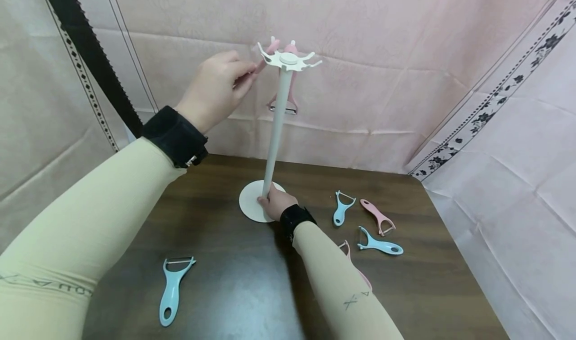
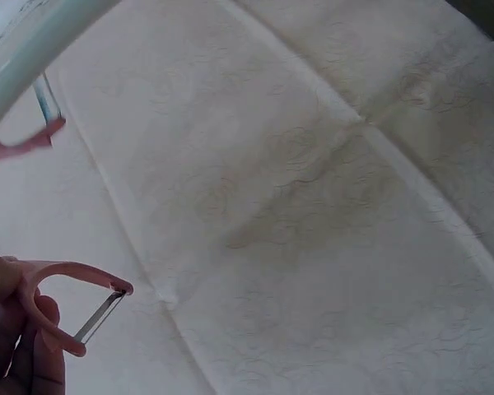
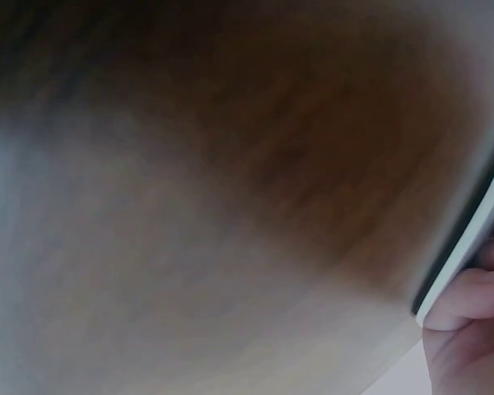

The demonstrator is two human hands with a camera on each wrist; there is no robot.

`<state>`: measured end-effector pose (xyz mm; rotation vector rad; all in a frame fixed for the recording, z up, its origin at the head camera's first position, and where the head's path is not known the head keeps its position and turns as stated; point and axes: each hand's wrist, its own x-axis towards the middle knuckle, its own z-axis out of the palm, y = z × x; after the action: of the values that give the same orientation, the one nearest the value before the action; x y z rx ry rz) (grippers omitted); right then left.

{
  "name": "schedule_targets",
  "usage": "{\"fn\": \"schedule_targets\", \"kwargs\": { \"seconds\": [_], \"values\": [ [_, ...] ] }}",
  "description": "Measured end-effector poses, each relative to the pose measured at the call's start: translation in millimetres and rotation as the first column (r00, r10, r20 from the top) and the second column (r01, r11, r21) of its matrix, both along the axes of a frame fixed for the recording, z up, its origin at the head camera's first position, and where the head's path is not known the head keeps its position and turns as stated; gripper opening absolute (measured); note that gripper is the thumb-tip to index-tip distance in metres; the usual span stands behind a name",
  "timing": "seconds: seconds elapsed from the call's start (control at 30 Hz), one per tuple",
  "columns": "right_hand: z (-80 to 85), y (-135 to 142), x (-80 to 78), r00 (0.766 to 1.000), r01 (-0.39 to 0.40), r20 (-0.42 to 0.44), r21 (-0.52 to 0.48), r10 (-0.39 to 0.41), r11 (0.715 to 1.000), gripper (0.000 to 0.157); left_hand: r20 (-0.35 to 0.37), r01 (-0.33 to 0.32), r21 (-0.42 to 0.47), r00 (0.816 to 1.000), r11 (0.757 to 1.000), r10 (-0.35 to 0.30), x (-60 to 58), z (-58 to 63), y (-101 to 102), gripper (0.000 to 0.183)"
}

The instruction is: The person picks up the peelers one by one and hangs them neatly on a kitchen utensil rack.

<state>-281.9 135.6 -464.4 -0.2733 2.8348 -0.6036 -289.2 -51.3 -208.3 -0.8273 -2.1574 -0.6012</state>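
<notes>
A white stand with a ring of curved hooks on top rises from a round base. My left hand pinches a pink peeler near its blade end. Its handle end meets a hook at the stand's left; I cannot tell whether the hook passes fully through the hole. Another pink peeler hangs from a back hook, blade down, partly behind the pole. Low on the stand, my right hand grips the pole just above the base. In the right wrist view, its fingers lie at the base's rim.
On the brown table, a blue peeler lies at front left. Two blue peelers and a pink peeler lie to the right. My right forearm partly hides another pink peeler. Pale cloth hangs behind.
</notes>
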Motion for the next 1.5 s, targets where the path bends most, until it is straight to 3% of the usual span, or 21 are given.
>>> {"fn": "schedule_targets", "kwargs": {
  "seconds": [0.37, 0.67, 1.3, 1.5],
  "values": [
    [4.4, -1, 4.1, 1.0, -0.014, -0.008, 0.015, 0.015, 1.0, 0.046, 0.038, -0.033, 0.023, 0.999, 0.999, 0.033, 0.9, -3.7, -7, 0.024],
    [2.1, -1, -0.7, 1.0, 0.006, -0.001, 0.014, -0.006, 1.0, 0.047, 0.185, -0.061, -0.01, 0.981, 0.998, 0.061, 5.2, -4.3, -3, 0.024],
    [2.1, -1, 0.4, 1.0, 0.001, 0.003, 0.01, -0.001, 1.0, 0.05, 0.239, -0.036, -0.002, 0.97, 0.999, 0.035, 5.8, -12.7, -1, 0.023],
    [-1.1, -3, 0.1, 1.0, 0.008, -0.005, 0.011, -0.008, 1.0, 0.05, 0.242, -0.003, 0.011, 0.97, 1.0, 0.0, 8.3, -19.7, -5, 0.021]
  ]
}}
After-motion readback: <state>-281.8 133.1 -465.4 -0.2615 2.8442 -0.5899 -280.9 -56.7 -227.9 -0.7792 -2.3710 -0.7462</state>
